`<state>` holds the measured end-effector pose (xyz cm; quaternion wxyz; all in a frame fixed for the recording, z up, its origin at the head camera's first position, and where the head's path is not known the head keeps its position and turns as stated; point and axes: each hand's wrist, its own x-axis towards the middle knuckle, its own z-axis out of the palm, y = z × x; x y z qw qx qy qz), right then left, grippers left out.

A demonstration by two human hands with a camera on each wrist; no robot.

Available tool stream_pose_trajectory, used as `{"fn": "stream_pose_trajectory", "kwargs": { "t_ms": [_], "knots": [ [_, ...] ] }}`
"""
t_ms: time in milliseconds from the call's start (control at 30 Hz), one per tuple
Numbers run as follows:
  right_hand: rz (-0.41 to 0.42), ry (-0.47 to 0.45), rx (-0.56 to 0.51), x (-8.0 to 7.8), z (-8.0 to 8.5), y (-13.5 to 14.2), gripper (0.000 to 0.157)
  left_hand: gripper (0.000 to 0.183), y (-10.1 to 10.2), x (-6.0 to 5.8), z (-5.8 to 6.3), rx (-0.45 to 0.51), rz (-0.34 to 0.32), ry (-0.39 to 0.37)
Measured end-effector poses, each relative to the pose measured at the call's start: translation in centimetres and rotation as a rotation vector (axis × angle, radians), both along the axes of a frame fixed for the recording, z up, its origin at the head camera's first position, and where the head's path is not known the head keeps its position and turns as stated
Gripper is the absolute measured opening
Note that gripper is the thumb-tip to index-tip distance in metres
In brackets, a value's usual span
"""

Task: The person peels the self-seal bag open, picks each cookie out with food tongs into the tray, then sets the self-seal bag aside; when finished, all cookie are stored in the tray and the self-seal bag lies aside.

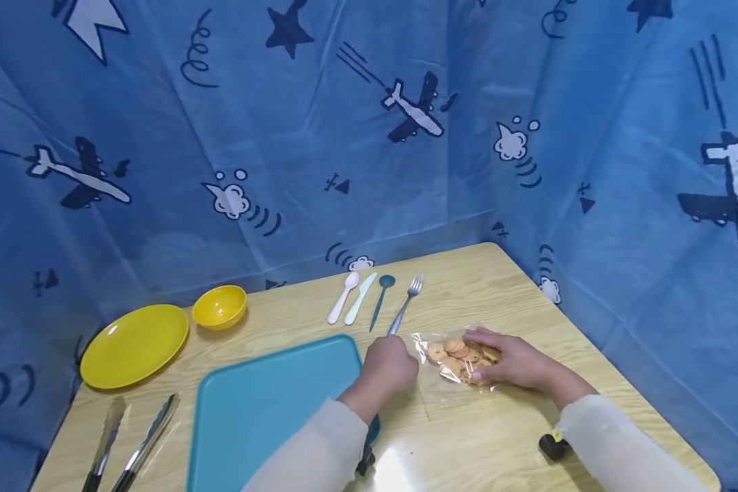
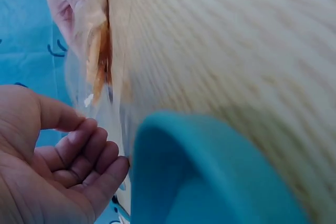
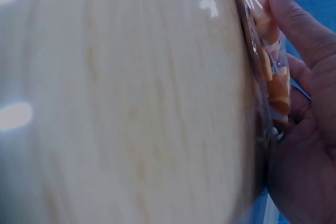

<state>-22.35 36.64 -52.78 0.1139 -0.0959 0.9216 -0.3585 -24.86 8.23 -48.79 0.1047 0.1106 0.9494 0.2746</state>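
Note:
A clear plastic bag of round cookies (image 1: 455, 357) lies on the table right of the tray. My right hand (image 1: 516, 360) grips its right end, thumb on the near side and fingers on the far side. In the right wrist view, the thumb (image 3: 299, 22) lies along the bag (image 3: 272, 72). At the bag's left end is my left hand (image 1: 389, 369), over the tray's right edge. The left wrist view shows its thumb and forefinger pinching the bag's clear edge (image 2: 97, 103), other fingers curled. A metal fork (image 1: 406, 304) extends beyond the left hand in the head view.
A teal tray (image 1: 270, 403) lies left of the bag. Beyond it are a pink spoon (image 1: 343, 298), a pale green knife (image 1: 360, 298) and a dark teal spoon (image 1: 381, 301). A yellow plate (image 1: 135, 346), yellow bowl (image 1: 220, 307) and metal tongs (image 1: 150, 437) stand at left.

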Motion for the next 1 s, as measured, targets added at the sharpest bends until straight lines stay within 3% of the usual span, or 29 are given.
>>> {"fn": "stream_pose_trajectory", "kwargs": {
  "t_ms": [167, 300, 400, 467, 600, 800, 1000],
  "knots": [
    [-0.006, -0.019, -0.046, 0.0, -0.2, 0.0, 0.087, 0.022, -0.6, 0.1, -0.4, -0.103, -0.073, 0.069],
    [-0.002, -0.021, -0.062, 0.0, -0.4, -0.1, 0.086, 0.016, -1.1, 0.0, -0.9, -0.207, -0.137, 0.221],
    [0.003, -0.008, -0.037, 0.0, -0.3, -0.1, 0.086, 0.013, -1.2, 0.1, -0.9, -0.191, -0.187, 0.320],
    [-0.001, 0.000, -0.028, 0.0, -0.2, -0.1, 0.085, 0.018, -1.1, 0.4, -0.7, -0.198, -0.248, 0.369],
    [-0.007, 0.009, -0.030, 0.0, -0.1, 0.0, 0.084, 0.039, -0.5, 1.0, -0.6, -0.301, -0.344, 0.387],
    [0.008, -0.003, -0.041, 0.0, -0.4, -0.4, 0.084, 0.057, -0.6, 1.6, -1.2, -0.347, -0.307, 0.330],
    [-0.005, 0.004, -0.009, 0.1, 0.0, -0.1, 0.085, 0.060, -1.4, 1.5, -1.0, -0.428, -0.268, 0.353]
  ]
}}
